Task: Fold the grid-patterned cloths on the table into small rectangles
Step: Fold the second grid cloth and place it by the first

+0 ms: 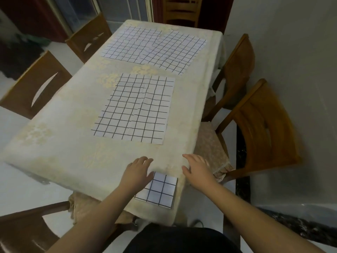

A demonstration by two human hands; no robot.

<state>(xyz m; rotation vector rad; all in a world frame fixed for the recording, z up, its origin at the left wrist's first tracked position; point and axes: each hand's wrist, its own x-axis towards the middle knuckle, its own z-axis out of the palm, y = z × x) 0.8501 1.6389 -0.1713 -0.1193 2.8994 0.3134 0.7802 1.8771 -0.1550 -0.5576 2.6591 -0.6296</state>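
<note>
White cloth with black grid lines, folded into a small rectangle (158, 190), lies at the table's (60, 143) near edge. Left hand (137, 173) sits at its left corner, fingers relaxed and spread, thumb seemingly touching the top-left corner, gripping nothing. Right hand (197, 170) is just beside it on the right, open, apart from it. One unfolded cloth (135, 108) lies flat mid-table; two overlapping cloths (155, 48) lie at the far end.

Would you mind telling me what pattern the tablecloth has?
The tablecloth is pale cream with faint yellowish flower clusters, seen in the head view.
</note>
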